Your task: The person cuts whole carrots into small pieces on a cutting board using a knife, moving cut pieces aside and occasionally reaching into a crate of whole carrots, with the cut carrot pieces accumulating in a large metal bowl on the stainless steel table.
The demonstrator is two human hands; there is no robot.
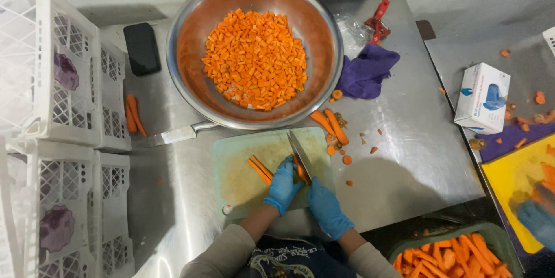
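The left hand (282, 186) in a blue glove presses down on an orange carrot (299, 173), fingers curled on it. The right hand (326, 207) is wrapped tight around the knife (299, 154). Thin carrot sticks (260, 169) lie just left of the left hand.

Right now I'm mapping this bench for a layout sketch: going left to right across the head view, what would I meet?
White crates → black phone → steel bowl of diced carrot → purple cloth → glove box → yellow board.
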